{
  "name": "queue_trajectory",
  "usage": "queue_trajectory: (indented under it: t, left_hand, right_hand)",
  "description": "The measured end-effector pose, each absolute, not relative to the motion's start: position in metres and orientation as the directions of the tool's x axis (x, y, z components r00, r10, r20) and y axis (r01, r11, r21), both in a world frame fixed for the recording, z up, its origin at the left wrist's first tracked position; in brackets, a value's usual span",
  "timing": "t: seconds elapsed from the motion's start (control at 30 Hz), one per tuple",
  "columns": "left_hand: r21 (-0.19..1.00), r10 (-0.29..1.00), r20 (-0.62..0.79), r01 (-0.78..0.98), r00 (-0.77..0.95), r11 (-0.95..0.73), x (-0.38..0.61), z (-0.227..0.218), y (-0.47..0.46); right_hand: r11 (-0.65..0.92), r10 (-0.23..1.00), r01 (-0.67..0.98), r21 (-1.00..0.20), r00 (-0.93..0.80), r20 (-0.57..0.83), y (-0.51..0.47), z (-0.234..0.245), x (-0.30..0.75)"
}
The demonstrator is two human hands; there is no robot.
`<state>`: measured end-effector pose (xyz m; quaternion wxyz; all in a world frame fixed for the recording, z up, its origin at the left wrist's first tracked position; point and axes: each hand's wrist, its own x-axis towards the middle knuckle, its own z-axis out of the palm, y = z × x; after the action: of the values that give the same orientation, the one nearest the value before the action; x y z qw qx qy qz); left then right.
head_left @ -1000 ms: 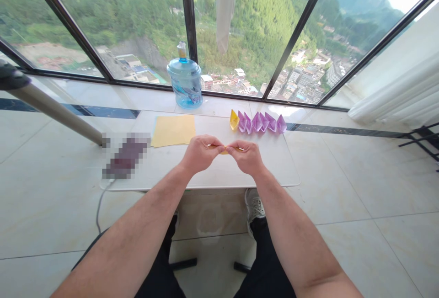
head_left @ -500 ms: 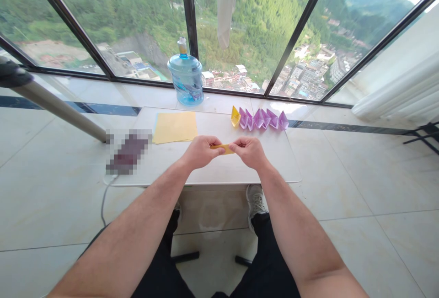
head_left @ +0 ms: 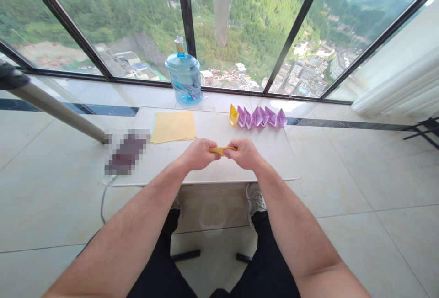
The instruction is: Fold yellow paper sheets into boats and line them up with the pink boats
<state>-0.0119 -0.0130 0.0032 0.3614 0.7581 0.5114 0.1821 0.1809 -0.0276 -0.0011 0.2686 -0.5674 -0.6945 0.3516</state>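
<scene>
My left hand [head_left: 198,153] and my right hand [head_left: 244,153] are both closed on a small folded yellow paper [head_left: 221,150], held between them just above the white table [head_left: 274,151]. Only a short yellow strip shows between the knuckles. At the table's far edge stands a row of folded paper boats: one yellow boat [head_left: 233,115] and several purple boats [head_left: 262,118]. A flat stack of yellow paper sheets [head_left: 173,126] lies to the left of my hands.
A blue water jug [head_left: 184,77] stands on the sill behind the table. A blurred dark object [head_left: 126,151] lies at the table's left end, with a cable [head_left: 102,202] running down to the tiled floor. A grey pole [head_left: 51,106] slants in from the left.
My hands have closed in tighter on the yellow paper and drawn slightly nearer to me; less of the paper shows now. The view has shifted a little.
</scene>
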Motion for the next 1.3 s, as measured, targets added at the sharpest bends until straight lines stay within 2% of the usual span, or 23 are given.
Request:
queue_trajectory:
  t: [0.17,0.27,0.37,0.43,0.5,0.6,0.7,0.83,0.97,1.03,1.17,1.3]
  left_hand:
    - [0.749,0.896,-0.056,0.612,0.44,-0.254,-0.011,0.003,-0.015]
    - [0.769,0.906,-0.045,0.593,0.421,-0.237,-0.01,0.002,-0.015]
    - [0.835,0.921,-0.097,0.534,0.377,-0.131,-0.014,0.004,-0.013]
    - [0.901,0.916,-0.174,0.434,0.363,-0.001,-0.018,0.007,-0.011]
    - [0.948,0.899,-0.233,0.294,0.371,0.125,-0.021,0.01,-0.009]
    - [0.969,0.899,-0.244,0.056,0.363,0.24,-0.023,0.012,-0.006]
    - [0.96,0.941,-0.227,-0.106,0.251,0.26,-0.02,0.007,-0.003]
    - [0.963,0.964,-0.263,-0.048,0.043,0.264,-0.009,-0.002,-0.004]
    - [0.954,0.959,-0.285,-0.093,-0.001,0.283,0.0,-0.006,-0.006]
    - [0.963,0.967,-0.252,-0.103,-0.023,0.249,0.001,-0.007,-0.006]
    - [0.982,0.978,-0.188,-0.009,-0.084,0.188,0.001,-0.012,-0.004]
    - [0.984,0.984,-0.152,0.074,-0.09,0.159,0.0,-0.017,-0.003]
  right_hand:
    - [0.094,0.985,0.653,-0.752,-0.17,-0.024,-0.027,-0.004,0.178]
    - [0.065,0.979,0.582,-0.81,-0.193,-0.059,-0.027,-0.007,0.179]
    - [0.144,0.971,0.445,-0.884,-0.238,0.038,-0.028,-0.009,0.182]
    - [0.222,0.958,0.383,-0.897,-0.257,0.128,-0.029,-0.01,0.183]
    - [0.249,0.958,0.387,-0.888,-0.233,0.167,-0.029,-0.01,0.184]
    - [0.171,0.982,0.424,-0.89,-0.142,0.121,-0.029,-0.012,0.183]
    - [0.08,0.995,0.403,-0.912,-0.081,0.051,-0.029,-0.013,0.18]
    - [0.048,0.997,0.343,-0.938,-0.077,0.023,-0.028,-0.015,0.176]
    - [0.04,0.997,0.363,-0.931,-0.07,0.015,-0.028,-0.016,0.175]
    - [0.082,0.996,0.412,-0.907,-0.069,0.059,-0.029,-0.015,0.174]
    - [0.238,0.971,0.561,-0.793,-0.117,0.209,-0.035,-0.011,0.173]
    - [0.246,0.968,0.641,-0.727,-0.118,0.223,-0.037,-0.011,0.169]
